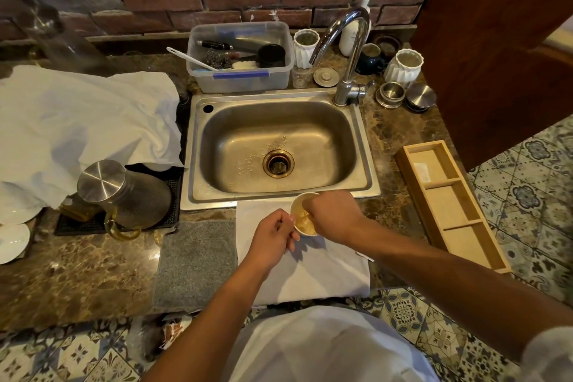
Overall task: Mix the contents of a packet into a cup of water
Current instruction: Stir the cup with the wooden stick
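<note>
My left hand (274,234) rests on the white cloth (310,276) at the near edge of the table (77,273). Its fingers (293,237) are curled against the left wall of the cup (305,215), steadying it. Whether they fully enclose the cup cannot be told, since the hand covers that side.

My right hand (330,214) is directly over the right side of the cup. Its fingers are bunched and pointed down into the mouth. What they pinch is hidden: it may be a stirrer or the packet, and I cannot tell which.

The cup stands on the cloth, just in front of the sink (369,170). The liquid inside appears amber and cloudy.

Step in hand, by my judgement: stirring, with the contents already in the water. The next move calls for a steady hold on the cup and small circular motions kept clear of the rim, so nothing spills onto the cloth.

Further out, a jug (124,195) lies on a dark mat at left, and a wooden tray (449,205) sits at right. No packet is clearly identifiable on the table.
</note>
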Available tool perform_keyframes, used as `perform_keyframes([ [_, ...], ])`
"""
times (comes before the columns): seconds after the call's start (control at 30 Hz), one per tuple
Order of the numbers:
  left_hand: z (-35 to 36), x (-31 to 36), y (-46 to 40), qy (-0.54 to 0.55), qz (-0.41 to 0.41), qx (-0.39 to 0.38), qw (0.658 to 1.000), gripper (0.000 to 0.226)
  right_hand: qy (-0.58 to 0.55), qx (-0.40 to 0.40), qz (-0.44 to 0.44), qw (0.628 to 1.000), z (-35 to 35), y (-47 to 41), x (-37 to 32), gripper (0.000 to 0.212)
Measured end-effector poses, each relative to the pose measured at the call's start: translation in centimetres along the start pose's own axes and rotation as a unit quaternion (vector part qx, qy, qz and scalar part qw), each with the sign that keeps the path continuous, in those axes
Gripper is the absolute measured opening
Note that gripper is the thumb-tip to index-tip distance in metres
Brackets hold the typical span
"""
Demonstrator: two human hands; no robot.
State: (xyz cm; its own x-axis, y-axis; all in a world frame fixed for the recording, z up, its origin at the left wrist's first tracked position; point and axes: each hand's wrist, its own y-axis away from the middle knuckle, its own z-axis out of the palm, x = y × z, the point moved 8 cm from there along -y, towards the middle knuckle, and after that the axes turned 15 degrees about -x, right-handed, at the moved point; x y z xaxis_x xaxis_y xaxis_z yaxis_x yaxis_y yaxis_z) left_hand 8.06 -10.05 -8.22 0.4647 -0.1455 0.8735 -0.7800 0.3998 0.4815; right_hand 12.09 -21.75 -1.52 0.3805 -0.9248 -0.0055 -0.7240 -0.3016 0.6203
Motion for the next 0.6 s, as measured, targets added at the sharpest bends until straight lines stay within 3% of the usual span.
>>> perform_keyframes([
  [0.1, 0.0, 0.0, -0.1, 0.008, 0.001, -0.001, 1.000, 0.031, -0.025, -0.031, -0.030, 0.999, 0.2, -0.3, 0.9, 0.011],
  [0.17, -0.1, 0.0, 0.0, 0.009, 0.000, 0.001, 1.000, 0.032, -0.116, -0.045, -0.050, 0.991, 0.3, -0.3, 2.2, 0.013],
  [0.3, -0.1, -0.1, 0.1, 0.016, -0.008, 0.006, 1.000, 0.035, -0.405, 0.008, -0.027, 0.914, 0.4, 1.3, 7.5, 0.019],
  [0.37, 0.0, -0.2, 0.1, 0.016, -0.011, 0.008, 1.000, 0.037, -0.527, 0.029, -0.005, 0.849, 1.5, 3.2, 10.2, 0.023],
  [0.53, 0.0, 0.0, 0.2, 0.019, -0.015, 0.003, 1.000, 0.038, -0.819, 0.041, 0.033, 0.572, 9.8, 6.9, 13.7, 0.029],
  [0.6, 0.0, 0.0, 0.3, 0.009, -0.017, -0.001, 1.000, 0.041, -0.864, 0.041, 0.055, 0.499, 13.4, 7.6, 13.2, 0.030],
])
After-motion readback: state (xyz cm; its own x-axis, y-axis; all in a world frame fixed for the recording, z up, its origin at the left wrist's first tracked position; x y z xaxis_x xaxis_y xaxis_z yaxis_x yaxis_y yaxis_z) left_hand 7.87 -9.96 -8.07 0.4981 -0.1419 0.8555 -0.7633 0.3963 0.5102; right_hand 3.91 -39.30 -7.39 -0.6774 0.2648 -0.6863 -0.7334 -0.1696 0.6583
